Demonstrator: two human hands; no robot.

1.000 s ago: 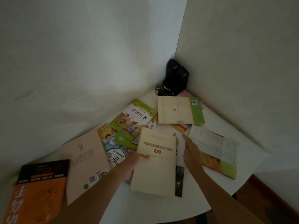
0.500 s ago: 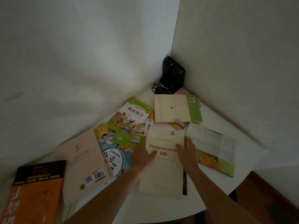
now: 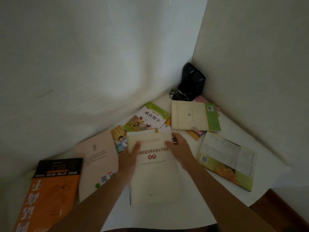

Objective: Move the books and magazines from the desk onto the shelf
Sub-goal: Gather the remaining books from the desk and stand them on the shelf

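Judging by the crowded worktop (image 3: 192, 206), nothing is shelved; one cream book (image 3: 153, 164) is pinched by both hands' fingers (image 3: 138, 144).

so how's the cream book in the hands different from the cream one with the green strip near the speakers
The cream book in the hands lies lengthwise away from the person, gripped by the left hand and right hand; the green-strip book lies crosswise, untouched. The held book shows red title text; the other shows a barcode on its green band. Both are pale, closed, and on the desk.
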